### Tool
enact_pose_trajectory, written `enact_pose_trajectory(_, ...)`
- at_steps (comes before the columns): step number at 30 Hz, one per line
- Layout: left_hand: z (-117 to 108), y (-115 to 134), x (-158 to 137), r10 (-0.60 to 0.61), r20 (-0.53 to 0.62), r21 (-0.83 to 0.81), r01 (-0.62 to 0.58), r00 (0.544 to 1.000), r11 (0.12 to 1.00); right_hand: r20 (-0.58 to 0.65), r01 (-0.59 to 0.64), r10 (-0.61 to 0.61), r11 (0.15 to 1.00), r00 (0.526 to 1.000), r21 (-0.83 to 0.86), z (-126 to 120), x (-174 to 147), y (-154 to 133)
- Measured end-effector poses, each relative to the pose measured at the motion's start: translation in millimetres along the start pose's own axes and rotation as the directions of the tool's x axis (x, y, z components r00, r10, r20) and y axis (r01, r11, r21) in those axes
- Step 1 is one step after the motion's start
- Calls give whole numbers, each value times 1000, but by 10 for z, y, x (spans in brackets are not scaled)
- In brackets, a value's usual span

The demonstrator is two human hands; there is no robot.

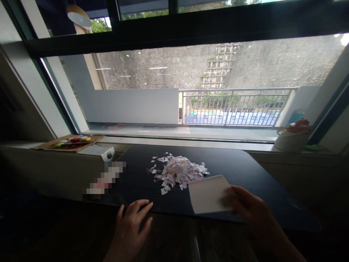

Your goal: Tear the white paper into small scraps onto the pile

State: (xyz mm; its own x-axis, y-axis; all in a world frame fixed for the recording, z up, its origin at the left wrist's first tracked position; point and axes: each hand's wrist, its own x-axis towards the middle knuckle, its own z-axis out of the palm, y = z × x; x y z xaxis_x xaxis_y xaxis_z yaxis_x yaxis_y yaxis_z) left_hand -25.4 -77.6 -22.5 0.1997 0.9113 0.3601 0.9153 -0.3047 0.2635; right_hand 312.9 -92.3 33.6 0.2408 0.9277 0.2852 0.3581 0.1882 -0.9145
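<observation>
A loose pile of small white and pinkish paper scraps (178, 169) lies in the middle of the dark table (229, 160). My right hand (245, 203) grips a flat, pale rectangular sheet or card (208, 194) by its right side, close to the pile's front right edge. A small hole or mark shows near the card's upper corner, and my fingertips there are blurred. At the table's front edge, left of the card, my left hand (135, 218) is held with its fingers spread and nothing in it.
A pixelated patch (106, 180) covers something at the table's left end. On the left ledge are a brown board (49, 143) with colourful items and a white vented device (99, 151). A white bucket (290, 140) stands on the right sill below a large window.
</observation>
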Motion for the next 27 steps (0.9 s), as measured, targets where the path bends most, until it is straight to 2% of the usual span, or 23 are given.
enact_pose_trajectory(3,15,-60,-1,0,36,-5,0,999,1000,-88,-56,67,990,994,126,-29,135,11)
enact_pose_trajectory(6,35,-97,-5,-3,44,-5,4,999,1000,-85,-87,106,975,991,205,-12,202,27)
enact_pose_trajectory(10,51,-91,-6,17,2,10,-17,1000,1000,-108,-102,129,968,986,231,-20,222,111)
enact_pose_trajectory(15,25,-33,1,7,-42,20,-6,999,1000,-267,-64,106,985,958,163,-207,407,276)
enact_pose_trajectory(19,46,-46,4,28,-49,22,-27,998,999,-306,-104,101,995,947,7,-293,661,394)
enact_pose_trajectory(22,102,-75,3,26,-98,36,-23,995,999,-285,-125,130,992,950,36,-164,780,411)
enact_pose_trajectory(24,127,-89,3,24,-103,43,-20,994,999,-218,-104,132,986,967,133,3,811,369)
enact_pose_trajectory(27,117,-101,4,24,-84,47,-20,996,999,-147,-78,104,981,984,175,282,812,236)
